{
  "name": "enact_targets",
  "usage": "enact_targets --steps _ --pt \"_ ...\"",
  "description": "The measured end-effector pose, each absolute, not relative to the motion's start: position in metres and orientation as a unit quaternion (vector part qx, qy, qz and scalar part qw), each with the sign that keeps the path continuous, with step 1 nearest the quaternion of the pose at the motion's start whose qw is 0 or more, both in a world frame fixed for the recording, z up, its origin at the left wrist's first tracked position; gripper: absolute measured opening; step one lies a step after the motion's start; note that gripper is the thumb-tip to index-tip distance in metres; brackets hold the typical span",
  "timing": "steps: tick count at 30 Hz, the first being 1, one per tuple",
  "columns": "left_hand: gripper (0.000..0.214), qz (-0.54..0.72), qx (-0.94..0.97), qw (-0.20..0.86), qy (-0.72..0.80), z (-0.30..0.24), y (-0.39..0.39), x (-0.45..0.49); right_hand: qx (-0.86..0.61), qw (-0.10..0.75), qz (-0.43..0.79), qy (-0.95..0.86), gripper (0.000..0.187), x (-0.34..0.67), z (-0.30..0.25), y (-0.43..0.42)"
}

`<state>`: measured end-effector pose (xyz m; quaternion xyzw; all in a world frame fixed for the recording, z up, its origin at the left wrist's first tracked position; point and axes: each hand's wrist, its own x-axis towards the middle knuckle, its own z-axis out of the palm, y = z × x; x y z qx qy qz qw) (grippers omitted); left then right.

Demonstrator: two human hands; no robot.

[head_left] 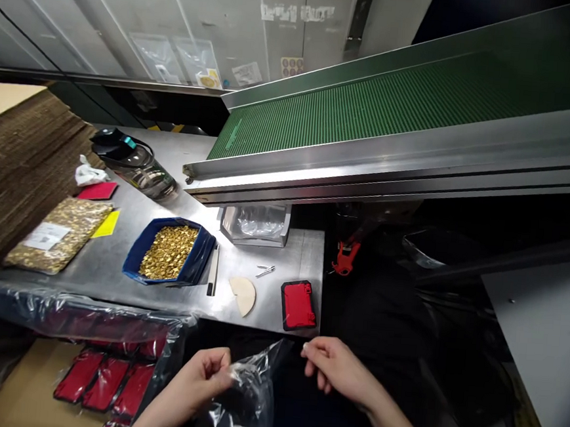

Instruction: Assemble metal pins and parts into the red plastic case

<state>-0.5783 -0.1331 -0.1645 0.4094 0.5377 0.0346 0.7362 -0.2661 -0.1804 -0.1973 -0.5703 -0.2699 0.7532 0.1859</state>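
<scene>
My left hand [205,379] is closed, its thumb and fingers pinching the edge of a clear plastic bag [253,395] that hangs below the table's front edge. To the right, my right hand [329,365] has its fingers curled and the thumb against the index finger. Its fingertips are close to the bag's upper corner; whether anything is between them is hidden. Just above that hand, a red case with a black rim [299,305] lies on the table corner. A cream-coloured disc with a notch [243,294] and small metal nail clippers [265,271] lie left of the case.
On the metal table [186,301] stand a blue bin of small gold-coloured parts [169,254], a grey tray [255,224] and a bottle [135,165]. A utility knife [213,270] lies beside the bin. A green conveyor [322,111] rises rightward. A lined carton [29,384] holds several bagged red cases.
</scene>
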Motion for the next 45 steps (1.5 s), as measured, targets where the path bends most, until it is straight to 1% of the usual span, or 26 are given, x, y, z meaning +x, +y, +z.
enact_targets --steps 2,4,6,8,10,13,15,17,18,20,21,23,24,26,28,30,32,34,36,39,41,43,45 --pt "0.071 0.037 0.384 0.739 0.552 -0.167 -0.132 -0.573 -0.568 0.244 0.769 -0.164 0.079 -0.287 -0.210 -0.191" --pt "0.076 0.056 0.400 0.706 0.581 -0.169 -0.123 -0.562 -0.571 0.308 0.757 -0.079 0.078 -0.305 -0.220 -0.190" --pt "0.080 0.069 0.446 0.648 0.613 -0.169 -0.110 -0.550 -0.577 0.355 0.735 -0.031 0.076 -0.315 -0.228 -0.182" --pt "0.082 0.058 0.498 0.573 0.648 -0.166 -0.100 -0.539 -0.588 0.392 0.707 -0.019 0.074 -0.311 -0.233 -0.174" --pt "0.079 0.033 0.553 0.476 0.683 -0.163 -0.095 -0.530 -0.612 0.419 0.670 -0.044 0.070 -0.296 -0.232 -0.170" --pt "0.073 0.000 0.630 0.336 0.700 -0.158 -0.095 -0.514 -0.653 0.438 0.608 -0.111 0.063 -0.263 -0.210 -0.171" --pt "0.069 -0.027 0.659 0.288 0.694 -0.158 -0.096 -0.500 -0.682 0.434 0.556 -0.195 0.055 -0.246 -0.181 -0.176" --pt "0.066 -0.060 0.673 0.272 0.685 -0.159 -0.094 -0.484 -0.694 0.419 0.471 -0.347 0.039 -0.239 -0.149 -0.183" --pt "0.064 -0.072 0.674 0.279 0.680 -0.160 -0.092 -0.477 -0.683 0.406 0.422 -0.437 0.028 -0.240 -0.135 -0.187" --pt "0.063 -0.077 0.668 0.317 0.669 -0.161 -0.088 -0.463 -0.638 0.348 0.334 -0.600 0.008 -0.247 -0.116 -0.197" --pt "0.063 -0.072 0.662 0.339 0.664 -0.161 -0.086 -0.458 -0.617 0.311 0.299 -0.659 0.004 -0.253 -0.113 -0.202" --pt "0.065 -0.059 0.655 0.381 0.649 -0.158 -0.084 -0.449 -0.600 0.239 0.247 -0.722 0.009 -0.263 -0.116 -0.211" --pt "0.066 -0.056 0.658 0.394 0.639 -0.156 -0.085 -0.446 -0.603 0.218 0.228 -0.733 0.009 -0.267 -0.121 -0.215" --pt "0.065 -0.052 0.678 0.399 0.615 -0.150 -0.091 -0.440 -0.620 0.204 0.199 -0.731 0.011 -0.271 -0.132 -0.220" --pt "0.057 -0.035 0.717 0.368 0.591 -0.146 -0.101 -0.435 -0.648 0.206 0.174 -0.712 0.017 -0.271 -0.141 -0.222" --pt "0.041 -0.002 0.752 0.318 0.578 -0.145 -0.111 -0.431 -0.685 0.230 0.177 -0.669 0.021 -0.268 -0.145 -0.221" --pt "0.023 0.030 0.766 0.284 0.576 -0.150 -0.118 -0.429 -0.716 0.275 0.217 -0.603 0.022 -0.265 -0.147 -0.218" --pt "0.012 0.057 0.761 0.304 0.571 -0.156 -0.124 -0.429 -0.733 0.318 0.293 -0.524 0.024 -0.261 -0.148 -0.215" --pt "0.011 0.081 0.747 0.362 0.552 -0.161 -0.130 -0.429 -0.731 0.342 0.388 -0.445 0.029 -0.259 -0.149 -0.212" --pt "0.015 0.111 0.731 0.424 0.524 -0.160 -0.139 -0.430 -0.705 0.345 0.494 -0.374 0.035 -0.257 -0.153 -0.208" --pt "0.017 0.122 0.710 0.449 0.529 -0.156 -0.143 -0.430 -0.690 0.322 0.524 -0.381 0.037 -0.258 -0.156 -0.203" --pt "0.018 0.122 0.677 0.479 0.545 -0.155 -0.144 -0.431 -0.681 0.280 0.539 -0.409 0.040 -0.259 -0.160 -0.197" --pt "0.021 0.116 0.654 0.489 0.565 -0.158 -0.142 -0.432 -0.677 0.233 0.539 -0.443 0.046 -0.261 -0.164 -0.188"
